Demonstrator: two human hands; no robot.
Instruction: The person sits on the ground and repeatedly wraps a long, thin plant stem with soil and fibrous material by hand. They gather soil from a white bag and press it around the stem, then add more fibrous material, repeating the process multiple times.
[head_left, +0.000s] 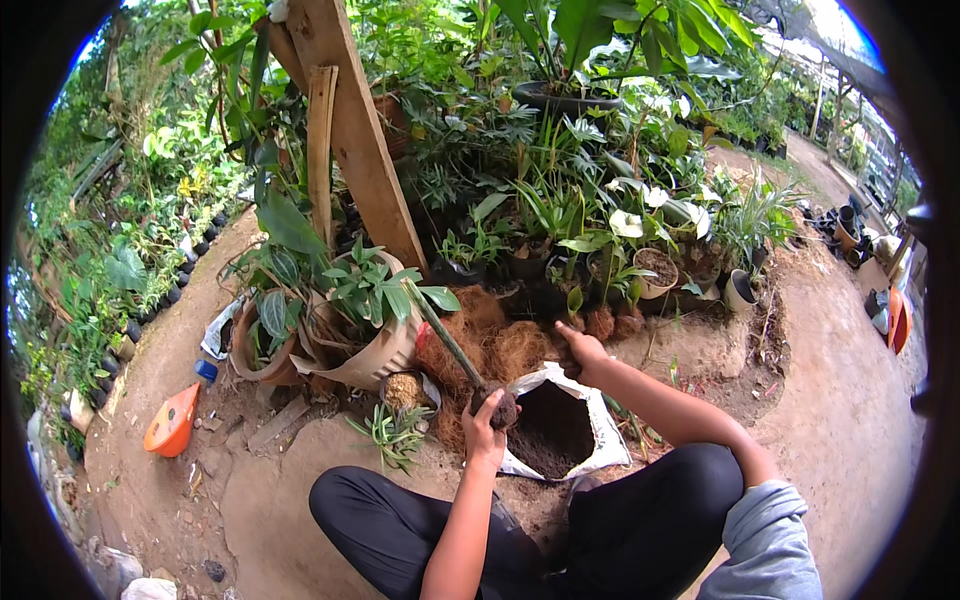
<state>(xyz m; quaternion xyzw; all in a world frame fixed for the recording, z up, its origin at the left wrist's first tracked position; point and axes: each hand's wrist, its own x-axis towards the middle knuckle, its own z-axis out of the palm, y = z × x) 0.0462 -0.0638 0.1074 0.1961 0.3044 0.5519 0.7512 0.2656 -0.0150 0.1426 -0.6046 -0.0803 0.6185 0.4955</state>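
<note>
My left hand grips a ball of dark soil around the base of a thick green stem cutting, which leans up and to the left. Just right of that hand, a white woven sack stands with its mouth spread, holding dark soil. Beyond the sack's far rim is my right hand, its index finger stretched forward and its lower fingers dark with soil; I see nothing held in it. Loose brown coconut fibre lies to its left. Small plants in fibre-wrapped balls sit just past its fingertips.
Large clay-coloured pots with leafy plants stand left, beside a small container of pale grains. A slanted wooden post rises behind them. An orange plastic piece lies farther left. Many potted plants fill the bed ahead.
</note>
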